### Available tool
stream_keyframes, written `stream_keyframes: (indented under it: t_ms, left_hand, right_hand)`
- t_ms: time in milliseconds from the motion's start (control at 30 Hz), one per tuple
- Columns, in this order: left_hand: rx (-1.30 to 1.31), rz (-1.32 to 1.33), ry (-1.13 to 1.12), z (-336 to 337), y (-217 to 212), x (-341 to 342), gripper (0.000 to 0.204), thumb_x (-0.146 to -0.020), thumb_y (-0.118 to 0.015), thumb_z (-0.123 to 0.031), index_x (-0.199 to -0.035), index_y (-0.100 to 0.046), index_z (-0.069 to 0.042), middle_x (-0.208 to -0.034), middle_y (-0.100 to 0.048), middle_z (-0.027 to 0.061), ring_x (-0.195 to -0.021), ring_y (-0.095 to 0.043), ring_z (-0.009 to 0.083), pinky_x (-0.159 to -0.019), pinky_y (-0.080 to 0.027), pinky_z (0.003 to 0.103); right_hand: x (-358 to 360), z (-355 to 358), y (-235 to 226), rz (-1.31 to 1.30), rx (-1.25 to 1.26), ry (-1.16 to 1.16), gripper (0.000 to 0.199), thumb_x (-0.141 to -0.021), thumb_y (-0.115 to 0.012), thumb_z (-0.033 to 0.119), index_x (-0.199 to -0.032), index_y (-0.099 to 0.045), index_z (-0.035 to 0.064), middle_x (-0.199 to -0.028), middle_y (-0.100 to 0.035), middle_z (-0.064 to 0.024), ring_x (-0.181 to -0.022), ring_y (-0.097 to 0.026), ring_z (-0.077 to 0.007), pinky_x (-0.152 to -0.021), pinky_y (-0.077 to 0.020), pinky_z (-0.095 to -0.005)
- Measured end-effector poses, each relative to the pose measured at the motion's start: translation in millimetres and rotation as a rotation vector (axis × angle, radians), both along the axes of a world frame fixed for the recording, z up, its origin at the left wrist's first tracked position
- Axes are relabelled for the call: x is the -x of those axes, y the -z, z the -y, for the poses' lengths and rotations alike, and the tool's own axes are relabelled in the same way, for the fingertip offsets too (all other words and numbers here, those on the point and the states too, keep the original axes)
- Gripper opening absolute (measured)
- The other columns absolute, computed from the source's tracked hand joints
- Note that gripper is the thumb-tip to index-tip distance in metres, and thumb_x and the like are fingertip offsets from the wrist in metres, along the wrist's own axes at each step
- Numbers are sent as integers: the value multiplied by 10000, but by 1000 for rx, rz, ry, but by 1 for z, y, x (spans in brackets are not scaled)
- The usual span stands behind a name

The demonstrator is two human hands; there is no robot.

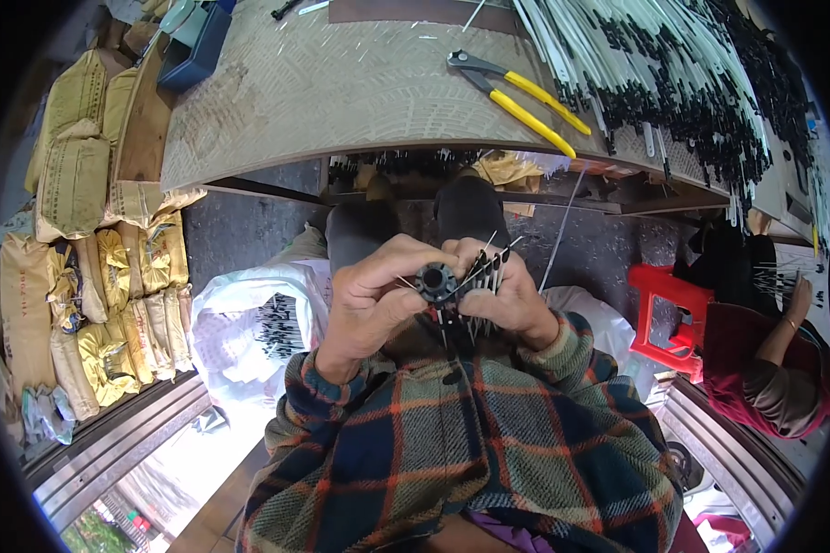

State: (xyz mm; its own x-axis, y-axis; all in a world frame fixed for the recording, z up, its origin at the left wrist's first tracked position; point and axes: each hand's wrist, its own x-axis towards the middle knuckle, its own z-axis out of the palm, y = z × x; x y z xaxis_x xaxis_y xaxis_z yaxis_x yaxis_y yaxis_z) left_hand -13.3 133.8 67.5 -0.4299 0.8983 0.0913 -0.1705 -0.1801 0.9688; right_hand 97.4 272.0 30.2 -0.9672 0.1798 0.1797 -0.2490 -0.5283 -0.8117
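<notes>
At the centre of the frame, the left hand (371,297) pinches a small black round plastic hub (436,280), fingers clamped on it. The right hand (507,297) grips thin black-tipped metal rods (485,269) beside it. Yellow-handled pliers (518,99) lie on the desk (323,92) above.

Even daylight, glare at lower left, strong fisheye bending, dark vignette at rim

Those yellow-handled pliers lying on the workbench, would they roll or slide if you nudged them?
The yellow-handled pliers lie flat with handles spread apart, so they would probably slide rather than roll. The metal head looks solid, so that end is likely heavier. The bench shows a ribbed pattern, which may grip them a little.
</notes>
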Motion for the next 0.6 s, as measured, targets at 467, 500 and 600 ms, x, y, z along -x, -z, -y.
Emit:
stream_keyframes:
  t_ms: [467,500,600]
  left_hand:
    - [41,73,-190,5,-4,-9,262,-698,-669,-78,-901,-641,84,-850,-590,136,-778,-574,169,-735,-472,257]
    - [43,73,-189,6,-2,-8,262,-698,-669,-78,-901,-641,84,-850,-590,136,-778,-574,169,-735,-472,257]
    - [6,72,-150,10,5,-5,335,-739,-710,-194,-955,-644,53,-910,-605,136,-822,-578,168,-731,-469,255]
  right_hand:
    - [2,-2,3,-93,-197,102,257,-728,-719,159,-820,-530,11,-789,-502,-38,-693,-484,-97,-624,-385,-229]
    - [1,-1,3,-93,-195,103,257,-728,-719,159,-820,-530,11,-789,-502,-38,-693,-484,-97,-624,-385,-229]
    - [1,1,-3,-111,-370,193,226,-731,-710,141,-741,-538,-5,-734,-504,-57,-643,-495,-131,-596,-390,-246]
